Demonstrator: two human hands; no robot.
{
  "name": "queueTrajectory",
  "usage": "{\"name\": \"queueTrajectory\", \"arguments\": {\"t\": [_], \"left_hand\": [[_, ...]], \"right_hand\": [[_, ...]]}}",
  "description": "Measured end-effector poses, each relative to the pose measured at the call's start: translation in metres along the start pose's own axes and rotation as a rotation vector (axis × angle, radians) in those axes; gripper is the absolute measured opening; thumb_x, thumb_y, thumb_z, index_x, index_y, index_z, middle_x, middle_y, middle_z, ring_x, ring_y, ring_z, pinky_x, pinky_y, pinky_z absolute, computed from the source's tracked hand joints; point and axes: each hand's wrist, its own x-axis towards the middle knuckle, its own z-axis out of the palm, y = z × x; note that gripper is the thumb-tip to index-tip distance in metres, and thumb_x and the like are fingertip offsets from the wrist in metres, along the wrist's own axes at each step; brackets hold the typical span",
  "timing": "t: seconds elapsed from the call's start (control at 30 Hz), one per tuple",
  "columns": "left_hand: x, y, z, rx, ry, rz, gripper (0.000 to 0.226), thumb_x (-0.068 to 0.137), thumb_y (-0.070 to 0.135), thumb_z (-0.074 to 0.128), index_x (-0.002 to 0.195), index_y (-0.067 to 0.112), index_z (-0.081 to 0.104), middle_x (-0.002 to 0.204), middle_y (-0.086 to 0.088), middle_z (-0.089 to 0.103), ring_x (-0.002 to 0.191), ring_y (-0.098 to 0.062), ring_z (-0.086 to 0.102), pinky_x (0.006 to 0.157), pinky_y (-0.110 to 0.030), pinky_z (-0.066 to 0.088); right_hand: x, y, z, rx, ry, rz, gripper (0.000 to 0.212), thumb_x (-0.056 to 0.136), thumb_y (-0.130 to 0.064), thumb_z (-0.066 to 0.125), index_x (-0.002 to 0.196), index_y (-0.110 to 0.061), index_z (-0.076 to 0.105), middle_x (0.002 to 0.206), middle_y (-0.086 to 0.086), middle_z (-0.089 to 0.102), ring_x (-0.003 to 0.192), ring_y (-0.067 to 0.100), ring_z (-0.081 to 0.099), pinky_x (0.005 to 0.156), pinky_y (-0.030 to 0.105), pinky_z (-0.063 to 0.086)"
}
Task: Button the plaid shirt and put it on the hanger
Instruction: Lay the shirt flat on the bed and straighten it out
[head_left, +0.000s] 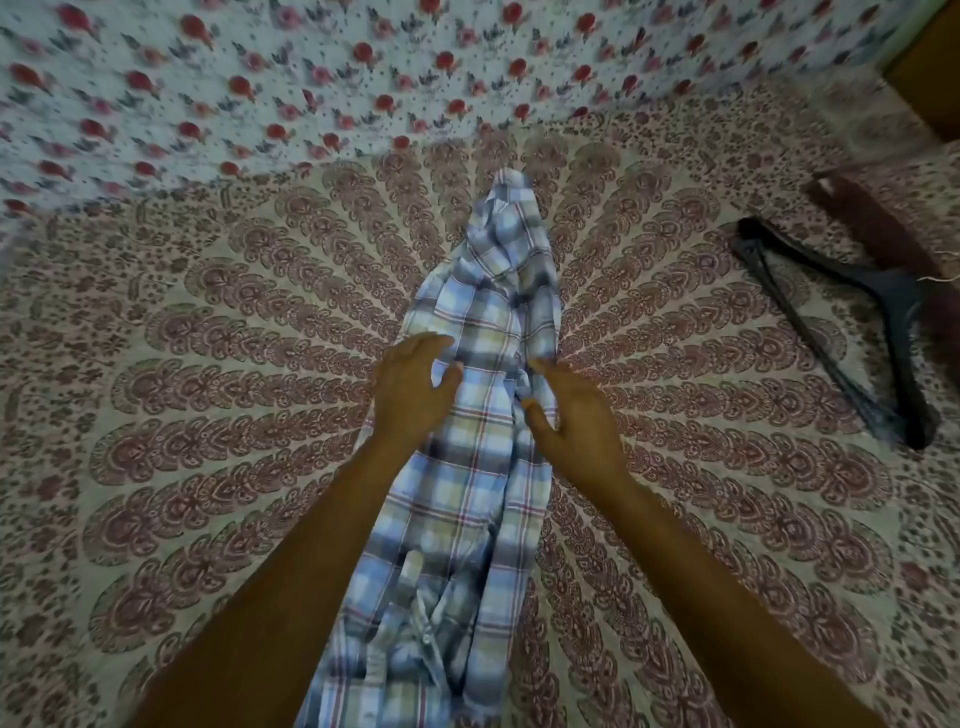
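The blue, white and tan plaid shirt (478, 467) lies bunched in a long narrow strip down the middle of the bed, running from the far centre toward me. My left hand (413, 387) hovers over its left edge with fingers spread, holding nothing. On the shirt's right edge rests my right hand (569, 410), fingers apart, nothing gripped. The dark hanger (852, 322) lies flat on the bed at the far right, well away from both hands.
A red-brown mandala-print sheet (208, 441) covers the bed. Behind it is a white cloth with red flowers (260, 78). A dark brown strip (878, 228) lies beside the hanger, and a wooden edge (930, 73) shows at the top right corner.
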Motion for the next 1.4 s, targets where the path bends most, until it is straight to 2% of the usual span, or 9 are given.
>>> {"name": "queueTrajectory", "arguments": {"t": [0.13, 0.37, 0.53, 0.63, 0.83, 1.07, 1.27, 1.33, 1.4], "left_hand": [[0.050, -0.027, 0.036, 0.030, 0.026, -0.188, 0.041, 0.087, 0.025, 0.057, 0.126, 0.011, 0.053, 0.130, -0.016, 0.054, 0.117, -0.035, 0.051, 0.100, -0.043, 0.041], [0.120, -0.079, 0.073, 0.058, -0.096, -0.322, 0.058, 0.086, 0.026, 0.062, 0.138, 0.014, 0.039, 0.138, -0.019, 0.044, 0.126, -0.036, 0.044, 0.102, -0.045, 0.039], [0.145, -0.075, 0.093, 0.003, -0.199, -0.313, 0.070, 0.086, 0.014, 0.062, 0.144, 0.007, 0.024, 0.143, -0.021, 0.040, 0.129, -0.036, 0.041, 0.103, -0.039, 0.034], [0.140, -0.054, 0.098, 0.088, -0.154, -0.121, 0.057, 0.088, 0.003, 0.053, 0.141, 0.005, 0.032, 0.131, -0.026, 0.049, 0.119, -0.039, 0.048, 0.095, -0.040, 0.038], [0.078, 0.006, 0.106, 0.107, -0.335, 0.240, 0.055, 0.081, -0.003, 0.055, 0.132, 0.016, 0.050, 0.121, -0.025, 0.054, 0.099, -0.044, 0.059, 0.076, -0.049, 0.053], [0.037, 0.033, 0.097, -0.009, -0.790, 0.243, 0.046, 0.085, -0.002, 0.052, 0.129, 0.013, 0.054, 0.114, -0.015, 0.055, 0.089, -0.025, 0.053, 0.079, -0.028, 0.044], [0.104, 0.035, 0.080, -0.213, -0.031, -0.084, 0.018, 0.089, 0.011, 0.057, 0.102, 0.007, 0.068, 0.091, -0.001, 0.067, 0.078, -0.015, 0.061, 0.069, -0.014, 0.045], [0.129, 0.032, 0.088, -0.204, -0.073, -0.267, 0.020, 0.088, 0.025, 0.060, 0.092, 0.008, 0.070, 0.093, -0.007, 0.069, 0.086, -0.023, 0.063, 0.080, -0.025, 0.048], [0.147, 0.028, 0.102, -0.235, -0.212, -0.385, 0.037, 0.086, 0.036, 0.062, 0.068, 0.004, 0.063, 0.071, -0.010, 0.059, 0.074, -0.028, 0.057, 0.072, -0.033, 0.047]], "right_hand": [[0.032, 0.029, 0.028, 0.063, -0.012, 0.033, 0.052, 0.089, -0.037, 0.043, 0.132, -0.009, 0.050, 0.128, 0.011, 0.059, 0.115, 0.028, 0.057, 0.097, 0.038, 0.045], [0.091, 0.063, 0.054, 0.062, -0.006, 0.021, 0.052, 0.085, -0.028, 0.046, 0.131, -0.004, 0.049, 0.108, 0.017, 0.065, 0.091, 0.027, 0.060, 0.086, 0.036, 0.047], [0.125, 0.073, 0.061, 0.087, -0.055, 0.026, 0.049, 0.090, -0.023, 0.050, 0.135, -0.006, 0.043, 0.127, 0.019, 0.057, 0.113, 0.033, 0.055, 0.096, 0.036, 0.042], [0.142, 0.074, 0.060, 0.149, -0.005, 0.077, 0.046, 0.093, -0.023, 0.049, 0.136, -0.007, 0.042, 0.115, 0.013, 0.058, 0.103, 0.024, 0.056, 0.089, 0.033, 0.042], [0.171, 0.089, 0.049, 0.393, 0.136, 0.379, 0.064, 0.089, -0.040, 0.051, 0.142, -0.014, 0.028, 0.145, 0.012, 0.038, 0.131, 0.029, 0.041, 0.106, 0.041, 0.037], [0.153, 0.134, 0.029, 0.395, 0.302, 0.530, 0.037, 0.090, -0.008, 0.052, 0.126, -0.016, 0.049, 0.089, 0.004, 0.059, 0.082, 0.023, 0.059, 0.076, 0.037, 0.050], [0.162, 0.144, 0.016, 0.522, 0.429, 0.606, 0.028, 0.095, -0.010, 0.034, 0.084, -0.020, 0.057, 0.081, 0.005, 0.058, 0.072, 0.023, 0.054, 0.072, 0.039, 0.048], [0.163, 0.134, 0.011, 0.536, 0.462, 0.550, 0.025, 0.099, -0.026, 0.036, 0.090, -0.014, 0.057, 0.081, 0.002, 0.057, 0.078, 0.022, 0.055, 0.075, 0.039, 0.048], [0.163, 0.127, 0.007, 0.565, 0.442, 0.493, 0.025, 0.093, -0.041, 0.047, 0.092, -0.017, 0.055, 0.081, -0.002, 0.059, 0.079, 0.021, 0.057, 0.072, 0.037, 0.048]]}}
